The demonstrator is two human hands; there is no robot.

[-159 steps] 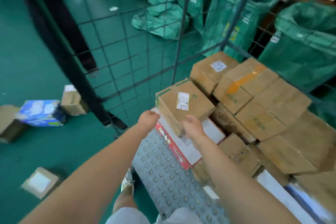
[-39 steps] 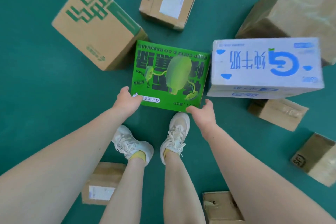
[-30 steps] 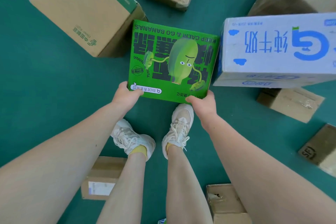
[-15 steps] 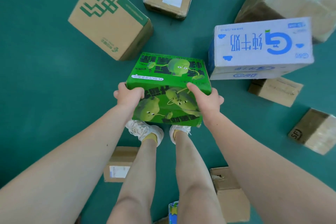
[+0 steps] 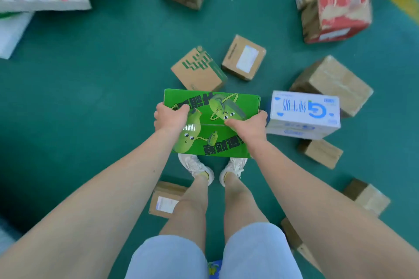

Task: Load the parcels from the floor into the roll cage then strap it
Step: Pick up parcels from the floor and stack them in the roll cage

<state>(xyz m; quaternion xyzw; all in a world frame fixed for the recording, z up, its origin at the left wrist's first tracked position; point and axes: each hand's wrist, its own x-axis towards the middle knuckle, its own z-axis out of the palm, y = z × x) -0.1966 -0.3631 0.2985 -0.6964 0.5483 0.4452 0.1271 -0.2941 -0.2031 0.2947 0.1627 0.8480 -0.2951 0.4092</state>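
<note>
The left grip (image 5: 171,116) and right grip (image 5: 247,124) clasp a green box (image 5: 212,138) held above the floor (image 5: 90,97), where many parcels (image 5: 198,70) lie unloaded, so loading seems far from finished and strapping not yet begun.

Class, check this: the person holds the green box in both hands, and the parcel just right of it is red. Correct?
No. The head view shows the left hand and right hand gripping the green box, but the parcel just right of it is white and blue, not red.
</note>
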